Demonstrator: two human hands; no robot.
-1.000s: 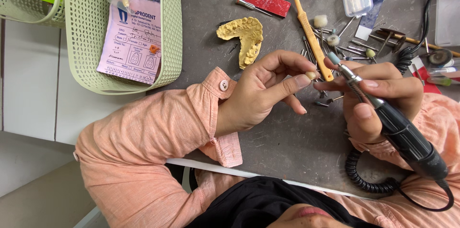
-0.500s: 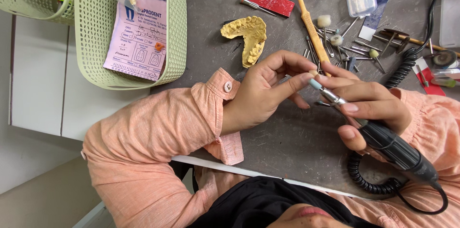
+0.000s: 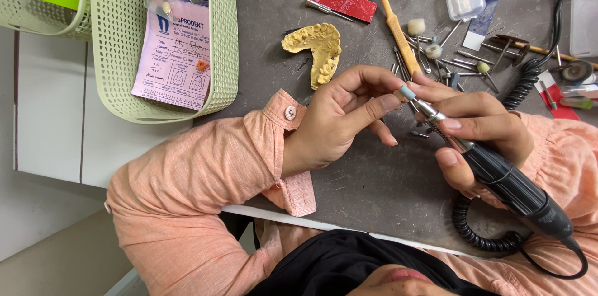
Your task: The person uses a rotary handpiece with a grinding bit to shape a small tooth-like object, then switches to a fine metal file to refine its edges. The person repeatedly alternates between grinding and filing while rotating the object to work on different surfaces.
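The right hand is closed in a pen-like grip around a black rotary handpiece, whose long axis runs from the heavy rear end near the person's body up to its metal nose, which ends in a small pale blue polishing tip. That tip sits right at the fingertips of the left hand, which is pinched shut, thumb against forefinger, on a tiny pale piece; too little of the piece shows to tell its shape. So the held piece lies just off the tool's nose, on the side of the left hand, and the two hands touch or nearly touch there. Behind the right hand a coiled black cord loops away from the tool's rear along the near edge of the grey worktop. Just beyond the knuckles of both hands lie a yellow dental cast, an orange toothbrush and a scatter of metal burs, which crowd the far side. Beyond the left wrist stands a green mesh basket holding a pink form. The barest stretch of worktop is between the forearms.
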